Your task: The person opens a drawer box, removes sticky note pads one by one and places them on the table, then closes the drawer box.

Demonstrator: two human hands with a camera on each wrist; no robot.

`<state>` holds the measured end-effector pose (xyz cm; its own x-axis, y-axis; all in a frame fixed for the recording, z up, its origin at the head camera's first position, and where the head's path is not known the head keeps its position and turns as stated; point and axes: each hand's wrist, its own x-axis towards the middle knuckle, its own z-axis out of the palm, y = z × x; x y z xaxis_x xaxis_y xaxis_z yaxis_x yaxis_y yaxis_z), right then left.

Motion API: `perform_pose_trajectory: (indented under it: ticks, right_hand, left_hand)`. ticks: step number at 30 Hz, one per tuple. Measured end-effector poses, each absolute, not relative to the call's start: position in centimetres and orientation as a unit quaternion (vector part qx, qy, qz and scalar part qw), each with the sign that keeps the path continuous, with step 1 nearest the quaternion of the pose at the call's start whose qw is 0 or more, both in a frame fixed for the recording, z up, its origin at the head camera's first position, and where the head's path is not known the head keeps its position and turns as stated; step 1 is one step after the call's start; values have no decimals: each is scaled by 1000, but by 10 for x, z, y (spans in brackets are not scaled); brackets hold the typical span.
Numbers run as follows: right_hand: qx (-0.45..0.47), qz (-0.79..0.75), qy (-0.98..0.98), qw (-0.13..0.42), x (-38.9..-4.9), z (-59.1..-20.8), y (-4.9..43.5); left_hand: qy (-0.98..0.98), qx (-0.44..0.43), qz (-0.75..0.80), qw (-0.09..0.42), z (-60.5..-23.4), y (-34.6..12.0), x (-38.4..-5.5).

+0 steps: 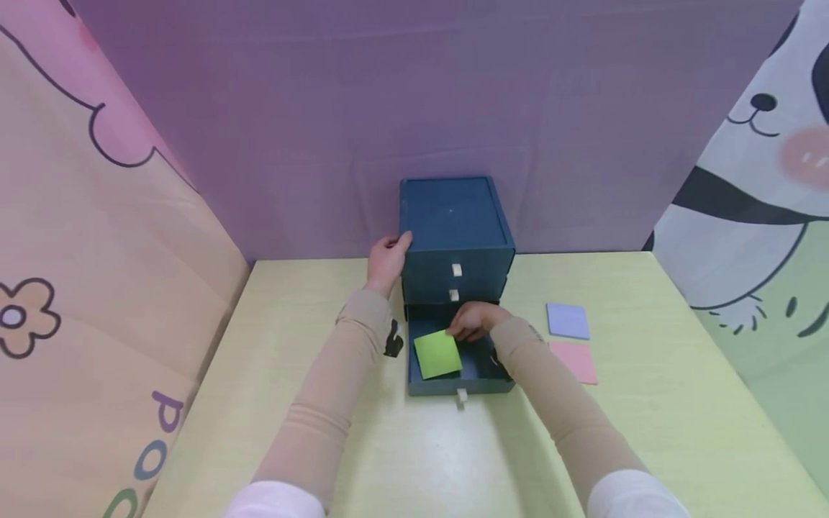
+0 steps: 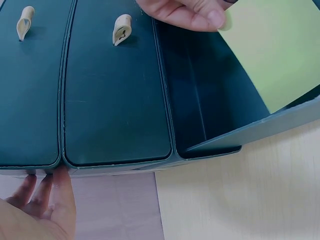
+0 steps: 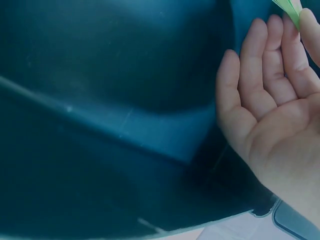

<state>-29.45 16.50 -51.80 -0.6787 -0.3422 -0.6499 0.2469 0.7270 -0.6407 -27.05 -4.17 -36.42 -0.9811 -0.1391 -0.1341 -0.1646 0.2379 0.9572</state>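
A dark blue box of drawers [image 1: 453,212] stands against the purple cloth, its bottom drawer [image 1: 427,387] pulled out. My right hand [image 1: 476,320] is inside that drawer and pinches a corner of a green sticky note [image 1: 437,354] between thumb and finger. The note slants over the left part of the drawer. In the right wrist view, only the green corner [image 3: 289,11] shows at the fingertips. My left hand [image 1: 387,262] rests on the left side of the box, thumb near the top front edge, fingers along the side wall [image 2: 52,200].
To the right of the drawer lie a blue-purple sticky note pad [image 1: 568,321] and a pink one [image 1: 575,361], the latter partly behind the right sleeve. Two upper drawers with pale pull tabs [image 1: 456,270] are closed. Printed cloths hang on both sides.
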Motion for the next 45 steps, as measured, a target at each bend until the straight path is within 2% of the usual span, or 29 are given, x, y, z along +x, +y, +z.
perform_pose_trajectory:
  ticks: [3,8,10,15,31,45]
  right_hand:
    - [-11,-378,832,406,-302,-526,166]
    - [29,-412,819,398,-248,-436,143]
    - [38,-435,803,405,-243,-425,142]
    - [48,-458,784,416,-253,-440,148]
    - [36,-529,733,427,-247,-430,158]
    - [6,-560,718,413,-240,-426,179]
  left_hand:
    - [787,-97,609,9,-364,-41,-270]
    - [784,-96,613,8,-364,-41,-270]
    - [784,-94,614,10,-364,-42,-270]
    - [783,-92,615,10,-364,-42,-270]
    - [784,-88,614,7,-364,-42,-270]
    - [784,-91,615,7,-364,-41,-270]
